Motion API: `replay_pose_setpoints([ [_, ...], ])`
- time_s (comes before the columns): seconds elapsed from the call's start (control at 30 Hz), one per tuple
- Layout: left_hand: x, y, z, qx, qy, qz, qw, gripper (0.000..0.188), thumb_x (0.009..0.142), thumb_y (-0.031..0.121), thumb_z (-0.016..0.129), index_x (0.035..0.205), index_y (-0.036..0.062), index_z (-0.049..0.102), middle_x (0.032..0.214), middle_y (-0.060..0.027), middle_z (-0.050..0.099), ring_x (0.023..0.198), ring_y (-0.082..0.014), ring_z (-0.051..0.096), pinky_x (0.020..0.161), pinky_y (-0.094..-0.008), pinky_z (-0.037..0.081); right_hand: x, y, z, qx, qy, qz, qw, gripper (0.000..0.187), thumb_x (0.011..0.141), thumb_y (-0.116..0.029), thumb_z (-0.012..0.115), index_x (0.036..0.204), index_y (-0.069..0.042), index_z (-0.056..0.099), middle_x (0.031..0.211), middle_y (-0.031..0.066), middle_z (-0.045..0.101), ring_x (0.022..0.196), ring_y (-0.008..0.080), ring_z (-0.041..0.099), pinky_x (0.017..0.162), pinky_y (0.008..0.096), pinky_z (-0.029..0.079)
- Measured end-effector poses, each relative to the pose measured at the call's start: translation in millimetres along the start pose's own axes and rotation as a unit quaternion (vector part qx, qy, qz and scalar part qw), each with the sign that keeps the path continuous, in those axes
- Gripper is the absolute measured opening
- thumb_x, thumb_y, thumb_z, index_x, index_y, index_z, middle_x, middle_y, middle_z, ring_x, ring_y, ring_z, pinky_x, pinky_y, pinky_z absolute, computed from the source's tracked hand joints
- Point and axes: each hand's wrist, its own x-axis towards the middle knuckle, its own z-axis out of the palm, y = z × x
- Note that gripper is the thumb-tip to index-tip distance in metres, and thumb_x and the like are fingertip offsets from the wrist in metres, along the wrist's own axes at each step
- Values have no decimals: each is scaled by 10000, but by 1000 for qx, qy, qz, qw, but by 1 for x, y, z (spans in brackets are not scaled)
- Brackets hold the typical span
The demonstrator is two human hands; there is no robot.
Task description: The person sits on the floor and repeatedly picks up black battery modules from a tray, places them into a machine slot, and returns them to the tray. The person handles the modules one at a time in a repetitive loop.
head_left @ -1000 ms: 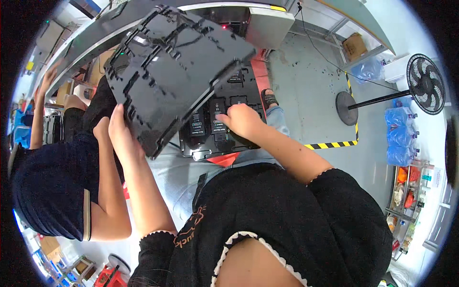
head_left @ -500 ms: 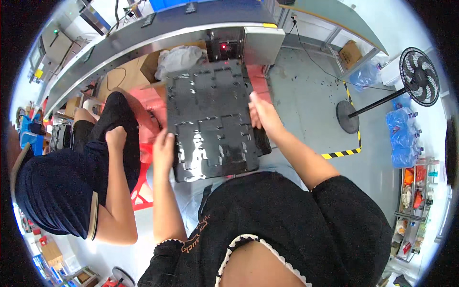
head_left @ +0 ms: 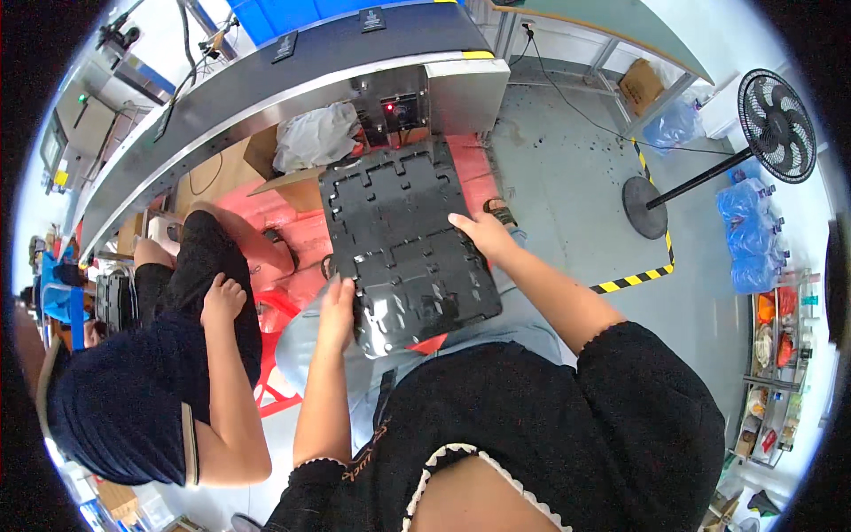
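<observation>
Head view, black tray (head_left: 403, 244) flat, long axis running away, left hand (head_left: 335, 306), right hand (head_left: 480, 235)

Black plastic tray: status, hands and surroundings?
Left hand and right hand grip opposite edges of the black moulded plastic tray, held flat over the lap. Seated co-worker's arm close on the left, not touching.

Both bare forearms come up from the lower edge out of short black sleeves and spread apart as they reach forward. The left hand (head_left: 337, 306) sits lower and nearer the body, wrist straight, fingers pointing up and away with the palm turned inward, seemingly curled over an edge, though the fingertips are partly hidden. The right hand (head_left: 483, 235) reaches farther forward and higher, the forearm angled in from the right, knuckles up, fingers bent and pressed flat with the thumb tucked toward the left.
</observation>
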Motion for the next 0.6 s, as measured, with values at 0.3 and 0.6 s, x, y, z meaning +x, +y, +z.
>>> replay_pose_setpoints([
  [0.3,-5,36,-19,276,-14,-50,960,610,999,291,430,1446,-99,288,1477,-268,375,1417,-362,304,1158,-366,228,-28,-179,-85,-330,-88,-10,940,773,948,-649,335,1070,35,673,1084,310,641,1071,389,629,915,468,479],
  [0.6,208,333,16,388,70,567,723,673,815,175,712,1434,141,451,1527,-159,336,1421,-319,298,1156,-442,244,234,-324,-154,-290,240,-157,913,998,672,-760,663,1235,62,593,1252,271,578,1131,361,592,933,419,467],
])
